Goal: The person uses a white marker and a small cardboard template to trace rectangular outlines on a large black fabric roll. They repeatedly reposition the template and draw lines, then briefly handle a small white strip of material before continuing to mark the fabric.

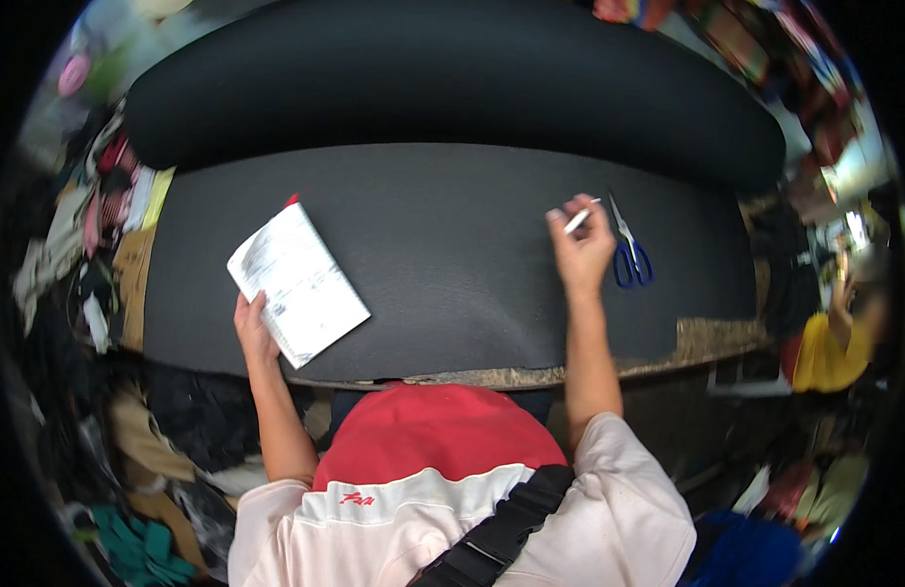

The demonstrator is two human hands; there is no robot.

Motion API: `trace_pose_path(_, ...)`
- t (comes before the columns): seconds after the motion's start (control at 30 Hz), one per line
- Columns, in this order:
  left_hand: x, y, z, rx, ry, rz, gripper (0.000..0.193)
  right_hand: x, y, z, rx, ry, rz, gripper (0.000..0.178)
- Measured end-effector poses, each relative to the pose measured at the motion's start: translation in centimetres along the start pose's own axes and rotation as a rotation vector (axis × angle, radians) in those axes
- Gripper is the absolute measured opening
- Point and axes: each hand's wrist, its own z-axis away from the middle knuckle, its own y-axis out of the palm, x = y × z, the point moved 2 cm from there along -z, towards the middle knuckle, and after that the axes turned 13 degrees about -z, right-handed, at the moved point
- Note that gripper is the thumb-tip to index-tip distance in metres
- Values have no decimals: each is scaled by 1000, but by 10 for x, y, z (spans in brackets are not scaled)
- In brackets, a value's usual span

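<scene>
Across the dark bench [442, 249], head view: notebook [304, 279] in the left fingers [258, 305], white pen [574, 223] in the right fingers [598, 228].
Left fingers closed on the notebook's near left edge, thumb over its written face; red tab [292, 200] juts out ahead of them, at the notebook's far end. Whether the notebook rests flat on the bench: cannot tell. Right fingers pinched narrow around the pen, one end pointing forward and to the right, well apart from the notebook. Blue-handled scissors [623, 227] lie just right of these fingers, blades pointing away from the person. Large black roll [452, 83] beyond both sets of fingers.
</scene>
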Motion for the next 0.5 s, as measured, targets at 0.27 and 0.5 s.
trace_pose_path(0.27, -18, 12, -22, 238, 5, -46, 44, -64, -115, -27, -144, 118, 936, 60)
trace_pose_path(0.5, -67, 74, -114, 234, 410, -351, 55, -70, -127, -36, -153, 178, 814, 64)
